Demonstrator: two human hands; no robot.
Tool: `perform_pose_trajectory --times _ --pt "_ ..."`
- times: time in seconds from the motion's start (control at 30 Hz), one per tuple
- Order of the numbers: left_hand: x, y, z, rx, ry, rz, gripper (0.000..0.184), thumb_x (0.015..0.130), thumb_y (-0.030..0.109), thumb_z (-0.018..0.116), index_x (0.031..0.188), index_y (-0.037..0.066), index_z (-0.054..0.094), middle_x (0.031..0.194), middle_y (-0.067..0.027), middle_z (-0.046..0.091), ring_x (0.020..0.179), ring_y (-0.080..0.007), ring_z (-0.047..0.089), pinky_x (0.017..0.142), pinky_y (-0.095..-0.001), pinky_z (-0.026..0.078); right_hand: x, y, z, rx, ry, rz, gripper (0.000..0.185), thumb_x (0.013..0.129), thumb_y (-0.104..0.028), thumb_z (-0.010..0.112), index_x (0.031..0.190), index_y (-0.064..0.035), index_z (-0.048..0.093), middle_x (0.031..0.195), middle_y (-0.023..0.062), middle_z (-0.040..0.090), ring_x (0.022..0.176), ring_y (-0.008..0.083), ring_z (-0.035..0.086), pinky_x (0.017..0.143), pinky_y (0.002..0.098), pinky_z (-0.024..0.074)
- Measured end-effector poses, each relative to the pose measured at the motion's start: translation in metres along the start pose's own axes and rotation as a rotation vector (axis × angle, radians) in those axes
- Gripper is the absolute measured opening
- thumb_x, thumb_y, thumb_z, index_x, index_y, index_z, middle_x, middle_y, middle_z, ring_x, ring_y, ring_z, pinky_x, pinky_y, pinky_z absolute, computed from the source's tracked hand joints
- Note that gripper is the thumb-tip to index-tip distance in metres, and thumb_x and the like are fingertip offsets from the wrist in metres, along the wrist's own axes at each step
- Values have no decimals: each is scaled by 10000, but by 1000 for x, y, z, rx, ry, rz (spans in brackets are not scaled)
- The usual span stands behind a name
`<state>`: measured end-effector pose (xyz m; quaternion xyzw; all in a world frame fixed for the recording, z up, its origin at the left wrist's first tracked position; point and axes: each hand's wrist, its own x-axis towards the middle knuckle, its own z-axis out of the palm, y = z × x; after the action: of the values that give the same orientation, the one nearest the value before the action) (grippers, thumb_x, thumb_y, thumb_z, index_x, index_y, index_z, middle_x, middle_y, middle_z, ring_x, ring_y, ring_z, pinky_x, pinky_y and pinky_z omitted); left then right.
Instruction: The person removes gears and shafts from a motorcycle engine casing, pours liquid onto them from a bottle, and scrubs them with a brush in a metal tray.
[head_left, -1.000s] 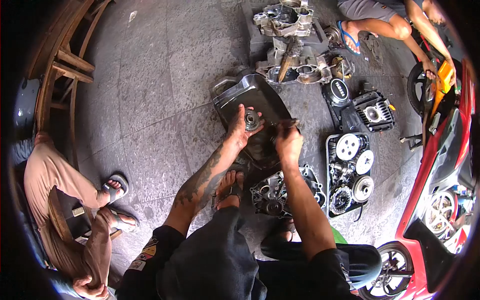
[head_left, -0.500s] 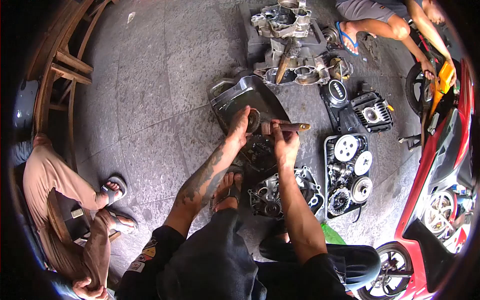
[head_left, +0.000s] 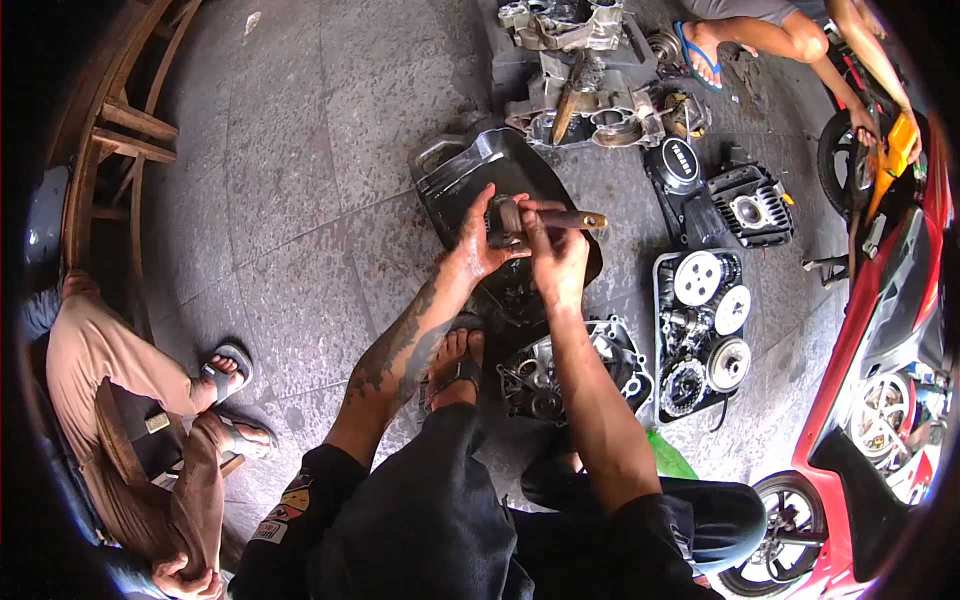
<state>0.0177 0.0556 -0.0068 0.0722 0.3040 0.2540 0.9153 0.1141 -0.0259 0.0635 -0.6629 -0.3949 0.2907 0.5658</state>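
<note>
Here's the left hand (head_left: 478, 243), thumb upright, fingers curled around the metal part (head_left: 504, 238), with only a little of it showing between the two hands. It's cupped from below and the side, probably so the upper face stays free and the part can't slip. In comes the right hand (head_left: 556, 256), closed around the brush (head_left: 572, 218), thumb laid along it, handle pointing out to the right of the grip. That thumb looks placed for pressing and steering. The brush's head end sits right at the part, either touching or just short of it; fingers hide the contact.

Directly under both hands, the black pan (head_left: 538, 175)! Working above it makes sense, I'd say, as anything that drips should land inside. Just on the near side of the grip, toward the feet, lies an open engine case (head_left: 545, 393). Off to the right and nearer the body, the tray (head_left: 657, 310) has wheels and gears grouped together, likely to keep loose pieces from straying. Right of the grip and a bit beyond, there's the finned cylinder (head_left: 750, 208) beside the Yamaha cover (head_left: 678, 165). Straight out past the pan, more castings (head_left: 590, 105), a wooden handle resting across them, well apart from both hands.
</note>
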Motion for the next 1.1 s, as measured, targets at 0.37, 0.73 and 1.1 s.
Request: perform_pose_trajectory --times 0.37,0.73,1.1 --pt "-1 -10 3 -14 26 30 592 898 608 366 1114 110 603 944 -62 663 866 -236 625 838 -538 453 7 0 4 -69 32 11 184 856 -178 642 948 -23 682 814 160 695 756 245 693 676 339 528" --pt "-9 -1 11 3 165 3 506 930 501 386 1075 80 628 1043 -99 655 1018 -265 606 920 -475 469 12 -1 7 29 26 46 200 831 -173 657 972 -32 676 851 210 675 819 346 672 714 405 528" --pt "-2 -4 10 -13 202 108 481 895 530 465 1068 105 611 953 -69 660 924 -254 620 872 -526 471 13 2 -1 -86 29 -25 132 846 -95 632 951 -27 676 799 164 693 751 248 704 676 334 536"
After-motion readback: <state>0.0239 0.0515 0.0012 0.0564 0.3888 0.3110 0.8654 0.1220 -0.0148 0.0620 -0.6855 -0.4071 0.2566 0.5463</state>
